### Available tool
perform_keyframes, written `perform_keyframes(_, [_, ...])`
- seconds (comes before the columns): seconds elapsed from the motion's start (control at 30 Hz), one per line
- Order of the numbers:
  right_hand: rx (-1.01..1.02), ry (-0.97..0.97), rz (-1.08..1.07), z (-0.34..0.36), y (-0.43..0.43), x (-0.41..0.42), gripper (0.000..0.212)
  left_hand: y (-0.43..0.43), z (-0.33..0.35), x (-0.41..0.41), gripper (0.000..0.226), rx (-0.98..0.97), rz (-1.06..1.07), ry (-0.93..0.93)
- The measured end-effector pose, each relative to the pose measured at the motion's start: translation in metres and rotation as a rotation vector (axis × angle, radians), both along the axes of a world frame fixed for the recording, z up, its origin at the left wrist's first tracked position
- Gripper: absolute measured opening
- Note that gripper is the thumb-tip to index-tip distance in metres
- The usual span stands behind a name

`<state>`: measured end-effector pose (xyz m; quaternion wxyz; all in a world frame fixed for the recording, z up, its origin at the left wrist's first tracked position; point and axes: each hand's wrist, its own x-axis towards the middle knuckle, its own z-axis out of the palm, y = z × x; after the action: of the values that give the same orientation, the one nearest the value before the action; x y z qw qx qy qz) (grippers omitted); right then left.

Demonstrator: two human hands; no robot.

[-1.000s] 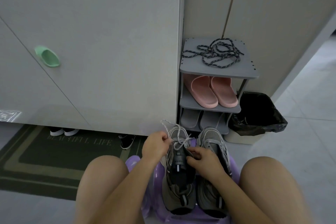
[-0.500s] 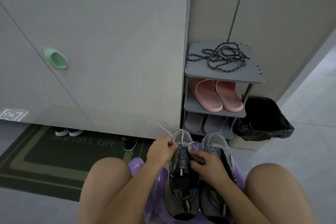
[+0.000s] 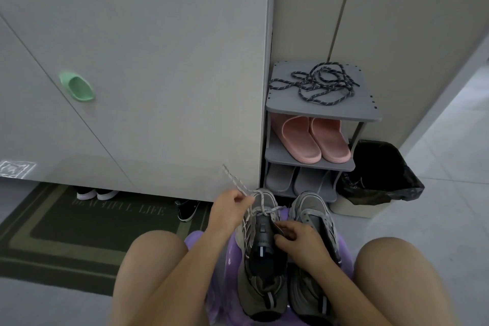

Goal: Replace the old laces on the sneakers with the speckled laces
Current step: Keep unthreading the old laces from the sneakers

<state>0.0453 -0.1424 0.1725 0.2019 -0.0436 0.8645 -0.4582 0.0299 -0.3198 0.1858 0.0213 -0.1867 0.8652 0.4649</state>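
Grey-white and thin, the old lace point(image 3: 235, 180) is coming out slowly: its free tail is standing a touch longer above the left hand point(image 3: 229, 210) than it was a second ago. That hand is pinching the tail between thumb and curled fingers and drawing it up and away toward the cupboard. The right hand point(image 3: 299, 242) is sitting slightly lower on the shoe than before, fingers curled and pinching the eyelet edge of the left-side sneaker point(image 3: 262, 286), bracing it. Whether any lace is caught between those fingertips, I cannot tell. One crossing is still showing across the top of the tongue, with more lace running down the side, so I am reading this as mid-unlacing, with several eyelets left to clear. The other sneaker point(image 3: 315, 209) is lying just beside it on the purple stool point(image 3: 232, 254). Whether it is still laced I cannot tell. The speckled laces point(image 3: 321, 85) are waiting in a loose tangle on top of the shoe rack point(image 3: 325, 111), well apart from both hands, so no re-lacing is starting yet.
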Motion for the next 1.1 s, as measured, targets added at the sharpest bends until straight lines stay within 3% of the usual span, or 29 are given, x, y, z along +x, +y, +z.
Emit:
perform_keyframes(0.1, [0.018,0.031,0.011,0.0,0.0,0.0,0.039,0.002,-0.009,0.002,0.038,-0.156,-0.114,-0.107])
perform_keyframes(0.2, [0.032,0.042,0.017,-0.001,-0.001,0.0,0.04,0.005,-0.015,0.001,0.041,-0.236,-0.062,-0.118])
perform_keyframes(0.33, [0.038,0.041,0.023,-0.002,-0.001,-0.001,0.04,0.003,-0.026,0.001,0.036,-0.081,0.049,-0.133])
perform_keyframes(0.47, [0.025,0.031,0.012,-0.002,-0.001,-0.001,0.04,0.003,-0.012,-0.004,0.027,0.294,0.263,-0.1])
perform_keyframes(0.5, [0.026,0.031,0.012,-0.003,-0.001,0.0,0.039,0.002,-0.012,-0.005,0.026,0.287,0.252,-0.114])
perform_keyframes(0.63, [0.037,0.035,0.015,-0.002,-0.001,-0.001,0.039,0.003,-0.019,0.0,0.029,0.026,0.089,-0.194])
perform_keyframes(0.73, [0.046,0.027,0.026,-0.003,-0.002,-0.001,0.039,0.006,-0.011,0.007,0.009,-0.267,-0.026,-0.269])
perform_keyframes(0.8, [0.043,-0.02,0.033,-0.001,-0.003,-0.006,0.038,0.006,-0.008,0.009,0.027,-0.403,-0.051,-0.257])
perform_keyframes(0.9, [0.113,-0.059,0.075,0.01,-0.006,-0.023,0.031,0.008,-0.011,0.009,0.052,-0.425,-0.216,-0.018])
perform_keyframes(0.97, [0.225,0.028,0.061,0.017,-0.009,-0.036,0.028,0.011,-0.015,0.007,0.048,-0.483,-0.363,-0.003])
perform_keyframes(1.1, [0.428,0.223,0.16,0.016,-0.014,-0.052,0.036,0.01,-0.016,0.007,0.03,-0.592,-0.352,-0.011])
